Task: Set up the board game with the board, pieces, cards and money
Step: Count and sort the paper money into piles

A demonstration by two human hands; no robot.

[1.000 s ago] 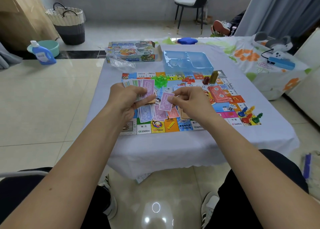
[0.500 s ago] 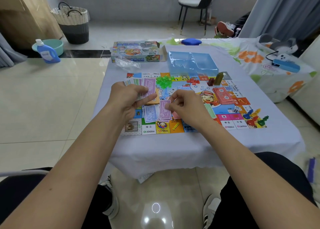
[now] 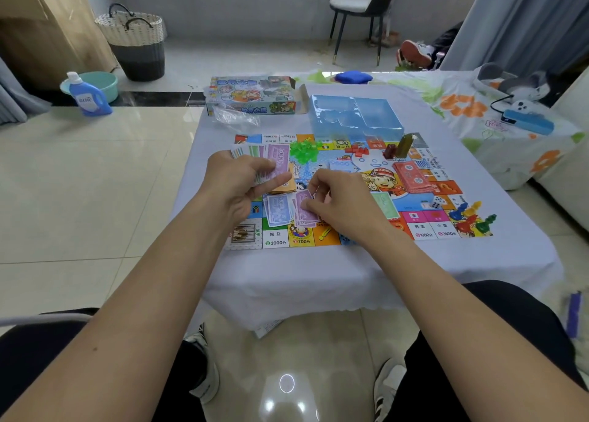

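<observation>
Purple note (image 3: 304, 205) under right hand (image 3: 342, 203)

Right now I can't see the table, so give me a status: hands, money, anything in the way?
Left hand holds fanned banknotes. Right hand pinches a purple note over the purple stack on the board. Nothing blocking.

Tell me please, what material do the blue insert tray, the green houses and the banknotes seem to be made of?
Blue insert tray: thin glossy translucent plastic, apparently moulded into compartments. Green houses: translucent plastic, glowing bright green. Banknotes gripped by the left hand: probably thin matte printed paper, fanned flat.
</observation>
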